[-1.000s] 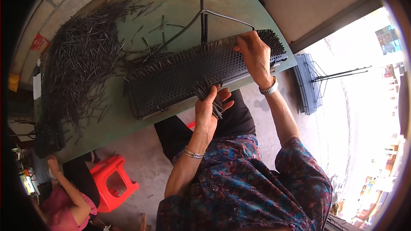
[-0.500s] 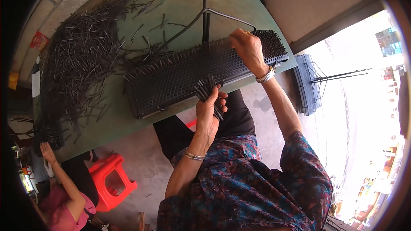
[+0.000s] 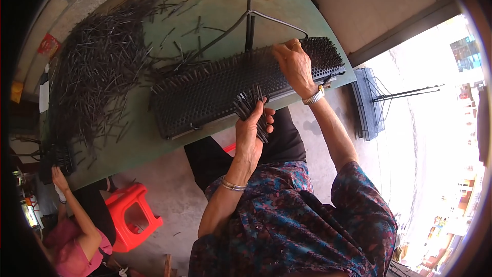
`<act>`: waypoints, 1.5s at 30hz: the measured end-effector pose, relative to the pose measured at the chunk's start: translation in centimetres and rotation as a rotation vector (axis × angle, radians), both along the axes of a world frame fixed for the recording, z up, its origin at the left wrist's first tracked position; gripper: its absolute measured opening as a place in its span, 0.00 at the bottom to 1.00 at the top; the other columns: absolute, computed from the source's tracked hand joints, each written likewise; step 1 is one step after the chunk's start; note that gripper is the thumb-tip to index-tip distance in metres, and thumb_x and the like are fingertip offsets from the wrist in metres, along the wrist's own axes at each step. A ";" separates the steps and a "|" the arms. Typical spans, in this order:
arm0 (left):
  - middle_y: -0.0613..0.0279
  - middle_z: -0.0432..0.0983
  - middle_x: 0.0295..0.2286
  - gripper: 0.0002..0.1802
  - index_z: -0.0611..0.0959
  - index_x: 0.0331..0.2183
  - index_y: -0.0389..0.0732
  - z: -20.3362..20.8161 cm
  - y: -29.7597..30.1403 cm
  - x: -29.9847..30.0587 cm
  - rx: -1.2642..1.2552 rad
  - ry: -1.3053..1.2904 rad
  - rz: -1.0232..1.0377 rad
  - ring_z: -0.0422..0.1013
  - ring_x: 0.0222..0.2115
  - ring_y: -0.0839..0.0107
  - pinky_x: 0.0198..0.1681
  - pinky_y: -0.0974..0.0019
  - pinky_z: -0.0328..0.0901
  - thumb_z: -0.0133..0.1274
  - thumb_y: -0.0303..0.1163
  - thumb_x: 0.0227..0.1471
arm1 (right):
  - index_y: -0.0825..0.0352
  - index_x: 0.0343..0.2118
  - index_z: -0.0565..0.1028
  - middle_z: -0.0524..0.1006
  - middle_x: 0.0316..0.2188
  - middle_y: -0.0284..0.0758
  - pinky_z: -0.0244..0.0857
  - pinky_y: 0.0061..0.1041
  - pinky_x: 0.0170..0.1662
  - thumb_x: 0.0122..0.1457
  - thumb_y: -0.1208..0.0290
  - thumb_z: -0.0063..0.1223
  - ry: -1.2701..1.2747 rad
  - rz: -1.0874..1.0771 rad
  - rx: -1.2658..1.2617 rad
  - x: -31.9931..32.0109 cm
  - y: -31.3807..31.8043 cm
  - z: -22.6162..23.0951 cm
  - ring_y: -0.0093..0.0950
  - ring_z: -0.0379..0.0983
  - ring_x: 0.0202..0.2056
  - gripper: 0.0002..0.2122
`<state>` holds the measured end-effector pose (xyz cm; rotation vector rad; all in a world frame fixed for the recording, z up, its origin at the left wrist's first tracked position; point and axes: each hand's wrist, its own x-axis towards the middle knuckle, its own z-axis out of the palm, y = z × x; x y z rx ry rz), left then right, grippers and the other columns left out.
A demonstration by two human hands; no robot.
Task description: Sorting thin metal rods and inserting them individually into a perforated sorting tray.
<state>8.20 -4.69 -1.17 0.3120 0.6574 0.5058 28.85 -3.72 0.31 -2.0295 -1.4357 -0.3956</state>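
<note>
A long black perforated rack [image 3: 205,103] lies slantwise on the green table, its far rows and right end full of short dark sticks standing in the holes. In front of its near edge, my left hand [image 3: 250,125] is closed round a bundle of dark sticks [image 3: 249,99] that fan out above and below the fist. My right hand [image 3: 294,64] is over the rack beside the filled right end, fingertips pinched and pointing down at the holes. Whatever those fingertips hold is too small to make out.
A big heap of loose dark sticks [image 3: 102,61] covers the left of the green table [image 3: 128,159]. A metal rod frame [image 3: 249,13] rises behind the rack. A red stool [image 3: 134,215] stands at lower left, near another person's hand [image 3: 59,178]. Stacked grey racks [image 3: 370,103] stand at right.
My right hand has shifted slightly down over the rack, its wrist a little nearer to me. The left hand keeps its bundle and barely moves. The other person's hand has moved slightly.
</note>
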 end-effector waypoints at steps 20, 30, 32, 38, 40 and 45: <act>0.59 0.76 0.24 0.12 0.80 0.34 0.35 0.3 -0.3 -0.2 0.230 0.163 -0.055 0.70 0.20 0.77 0.17 0.75 0.60 0.56 0.36 0.56 | 0.75 0.38 0.74 0.77 0.24 0.35 0.72 0.21 0.31 0.61 0.72 0.50 1.233 0.403 -0.508 -3.4 -3.5 4.0 0.22 0.76 0.27 0.10; 0.50 0.80 0.32 0.13 0.77 0.41 0.35 -0.8 0.5 0.1 0.038 0.130 0.019 0.77 0.29 0.67 0.21 0.70 0.65 0.53 0.35 0.59 | 0.73 0.37 0.71 0.79 0.24 0.36 0.72 0.21 0.32 0.62 0.75 0.49 0.748 0.071 -0.035 -2.0 -2.8 5.6 0.24 0.79 0.27 0.07; 0.49 0.79 0.35 0.12 0.76 0.41 0.36 -0.9 0.3 0.3 -0.001 0.086 -0.010 0.77 0.34 0.65 0.27 0.68 0.69 0.50 0.35 0.61 | 0.72 0.37 0.71 0.79 0.24 0.36 0.71 0.21 0.31 0.61 0.74 0.49 0.653 0.037 0.022 -1.4 -2.0 4.7 0.24 0.79 0.27 0.06; 0.48 0.78 0.38 0.10 0.75 0.40 0.37 -0.3 0.1 0.3 -0.023 0.025 0.007 0.77 0.38 0.62 0.37 0.62 0.72 0.47 0.33 0.62 | 0.71 0.35 0.70 0.79 0.23 0.37 0.69 0.22 0.30 0.61 0.74 0.49 0.412 0.044 0.146 0.2 -0.3 2.4 0.24 0.79 0.26 0.05; 0.48 0.78 0.38 0.10 0.74 0.40 0.37 -0.3 0.1 0.2 -0.023 0.025 0.011 0.77 0.39 0.62 0.38 0.61 0.73 0.47 0.33 0.62 | 0.70 0.35 0.70 0.79 0.23 0.36 0.70 0.23 0.31 0.62 0.73 0.49 0.419 0.049 0.146 0.2 -0.2 2.4 0.25 0.79 0.26 0.05; 0.49 0.78 0.38 0.10 0.74 0.41 0.37 -0.4 0.1 0.0 -0.043 -0.002 0.020 0.76 0.39 0.62 0.41 0.57 0.73 0.48 0.32 0.61 | 0.70 0.35 0.71 0.80 0.23 0.37 0.70 0.22 0.31 0.62 0.73 0.48 0.471 0.039 0.094 0.3 -0.3 2.4 0.26 0.80 0.26 0.05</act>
